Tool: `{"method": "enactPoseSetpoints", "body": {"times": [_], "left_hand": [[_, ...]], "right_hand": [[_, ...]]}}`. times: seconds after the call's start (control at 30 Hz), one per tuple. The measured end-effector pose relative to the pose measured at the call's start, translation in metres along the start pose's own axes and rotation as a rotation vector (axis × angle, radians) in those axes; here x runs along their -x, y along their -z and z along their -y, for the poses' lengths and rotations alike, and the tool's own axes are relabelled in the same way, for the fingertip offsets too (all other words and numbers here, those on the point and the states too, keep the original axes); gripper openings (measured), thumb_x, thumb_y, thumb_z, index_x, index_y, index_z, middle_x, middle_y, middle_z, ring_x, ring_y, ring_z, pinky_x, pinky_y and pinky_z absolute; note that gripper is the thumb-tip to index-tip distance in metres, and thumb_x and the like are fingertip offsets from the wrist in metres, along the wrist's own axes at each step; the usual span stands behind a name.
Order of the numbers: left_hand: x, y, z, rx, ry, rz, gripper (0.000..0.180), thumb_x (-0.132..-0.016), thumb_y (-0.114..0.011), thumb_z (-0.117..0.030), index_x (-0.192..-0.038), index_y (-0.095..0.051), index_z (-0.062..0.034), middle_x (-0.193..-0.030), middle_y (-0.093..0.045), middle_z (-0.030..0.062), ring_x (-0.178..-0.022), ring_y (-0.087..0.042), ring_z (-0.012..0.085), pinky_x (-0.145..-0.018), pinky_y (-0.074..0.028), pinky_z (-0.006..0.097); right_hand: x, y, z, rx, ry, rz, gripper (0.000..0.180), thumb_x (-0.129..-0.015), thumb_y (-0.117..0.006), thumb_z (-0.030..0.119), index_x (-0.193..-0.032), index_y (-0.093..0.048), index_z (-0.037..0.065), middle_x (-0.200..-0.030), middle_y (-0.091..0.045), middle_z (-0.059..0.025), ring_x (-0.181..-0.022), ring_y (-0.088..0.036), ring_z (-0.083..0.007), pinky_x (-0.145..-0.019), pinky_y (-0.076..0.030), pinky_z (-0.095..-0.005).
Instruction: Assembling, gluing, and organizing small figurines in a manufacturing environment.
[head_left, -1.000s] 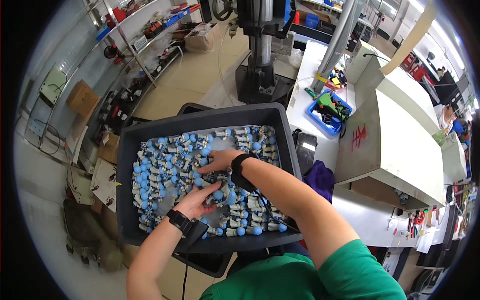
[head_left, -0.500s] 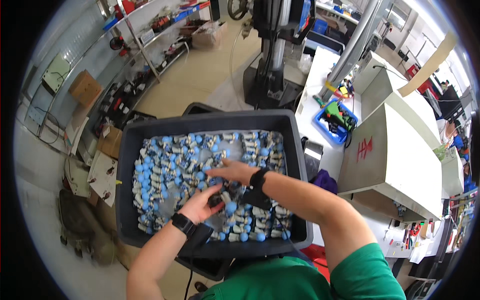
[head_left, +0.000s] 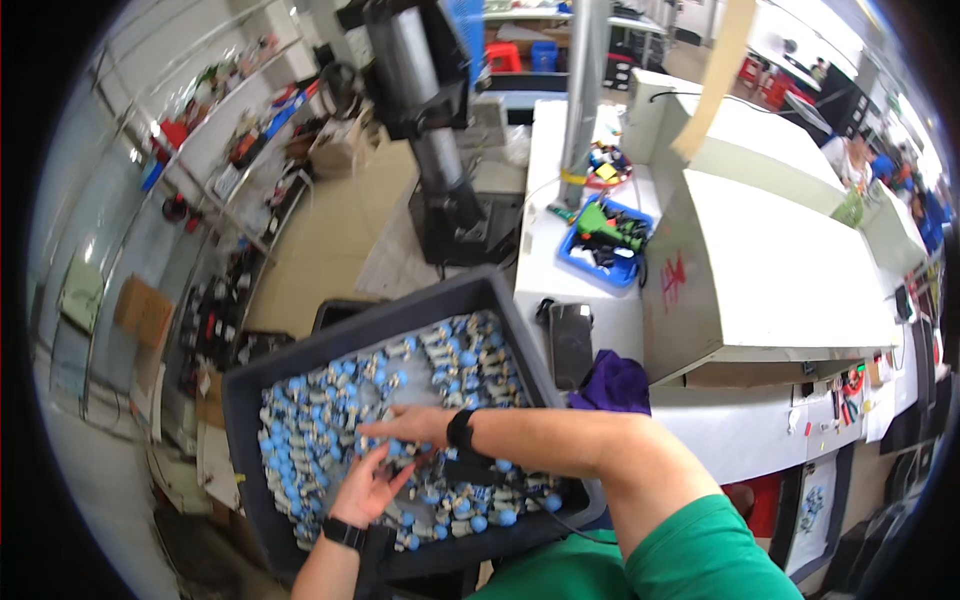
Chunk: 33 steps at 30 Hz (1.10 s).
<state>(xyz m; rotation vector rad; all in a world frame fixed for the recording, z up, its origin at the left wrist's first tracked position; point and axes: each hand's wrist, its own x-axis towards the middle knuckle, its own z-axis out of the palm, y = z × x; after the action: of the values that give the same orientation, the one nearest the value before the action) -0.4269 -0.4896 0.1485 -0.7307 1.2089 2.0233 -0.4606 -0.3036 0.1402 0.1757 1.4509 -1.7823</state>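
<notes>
A deep dark-grey plastic tub [head_left: 240, 420] holds many small parts [head_left: 295, 450] with pale bodies and round light-blue ends, packed in rough rows. Over the middle of them, my right hand [head_left: 412, 426] reaches in from the right, fingers stretched out toward the left. Just below it is my left hand [head_left: 366, 488], palm turned toward the right hand, thumb and fingers apart. No part shows clearly in either hand. My right hand hides what lies directly under it, so I cannot tell whether its fingertips touch the parts. Each wrist wears a black band.
Right of the tub, a white bench carries a dark flat box [head_left: 571, 345], a purple cloth [head_left: 612, 384] and a blue basket [head_left: 640, 215] of parts. A black machine column [head_left: 440, 170] stands behind the tub. Shelving [head_left: 215, 165] lines the left.
The view has turned, so the tub sits lower and slanted, with more of the bench in sight. My hands stay over the parts; the left hand's fingers now look more spread.
</notes>
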Motion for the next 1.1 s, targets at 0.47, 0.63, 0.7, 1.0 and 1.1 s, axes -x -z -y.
{"method": "enactPoseSetpoints", "body": {"times": [0.47, 0.63, 0.7, 1.0, 1.1], "left_hand": [[0.08, -0.039, -0.016, -0.219, -0.202, 0.082, 0.021, -0.091, -0.055, -0.003, -0.112, -0.058, -0.0062, -0.102, -0.064, 0.0104, -0.091, -0.063, 0.0237, -0.085, -0.055, 0.043], [0.098, -0.051, -0.004, -0.252, -0.321, 0.157, 0.022, -0.09, -0.057, -0.004, -0.112, -0.056, -0.0045, -0.1, -0.063, 0.0103, -0.089, -0.063, 0.0227, -0.08, -0.055, 0.04], [0.105, -0.056, -0.001, -0.251, -0.316, 0.168, 0.024, -0.09, -0.057, -0.003, -0.114, -0.055, -0.0043, -0.101, -0.063, 0.0104, -0.09, -0.063, 0.0224, -0.079, -0.055, 0.039], [0.125, -0.114, -0.005, -0.476, -0.456, 0.26, 0.065, -0.084, -0.052, 0.005, -0.14, -0.031, -0.0194, -0.129, -0.044, 0.0093, -0.106, -0.058, 0.0227, -0.072, -0.06, 0.04], [0.126, -0.155, 0.007, -0.512, -0.42, 0.325, 0.066, -0.082, -0.056, 0.005, -0.139, -0.033, -0.019, -0.128, -0.045, 0.0089, -0.106, -0.058, 0.0234, -0.074, -0.06, 0.04]], "right_hand": [[0.014, -0.022, -0.005, 0.076, 0.441, 0.077, 0.064, -0.083, -0.066, 0.046, -0.133, -0.046, 0.012, -0.12, -0.06, -0.0199, -0.103, -0.06, -0.0352, -0.082, -0.049, -0.0465], [0.012, -0.026, -0.012, -0.142, 0.498, 0.118, 0.108, -0.074, -0.066, 0.064, -0.144, -0.023, -0.007, -0.122, -0.054, -0.0239, -0.083, -0.061, -0.0216, -0.06, -0.048, -0.0268], [0.026, -0.029, -0.012, -0.167, 0.506, 0.129, 0.105, -0.076, -0.066, 0.061, -0.145, -0.022, -0.006, -0.119, -0.055, -0.0228, -0.074, -0.061, -0.0186, -0.057, -0.047, -0.0256], [0.161, -0.024, 0.021, 0.062, 0.903, -0.302, 0.063, -0.081, -0.07, 0.047, -0.122, -0.054, 0.002, -0.102, -0.061, -0.0105, -0.096, -0.056, -0.0175, -0.083, -0.045, -0.0289], [0.196, -0.015, 0.009, 0.027, 0.922, -0.518, 0.061, -0.08, -0.071, 0.044, -0.122, -0.054, 0.003, -0.117, -0.055, -0.0162, -0.108, -0.054, -0.0235, -0.09, -0.043, -0.0338]]}}
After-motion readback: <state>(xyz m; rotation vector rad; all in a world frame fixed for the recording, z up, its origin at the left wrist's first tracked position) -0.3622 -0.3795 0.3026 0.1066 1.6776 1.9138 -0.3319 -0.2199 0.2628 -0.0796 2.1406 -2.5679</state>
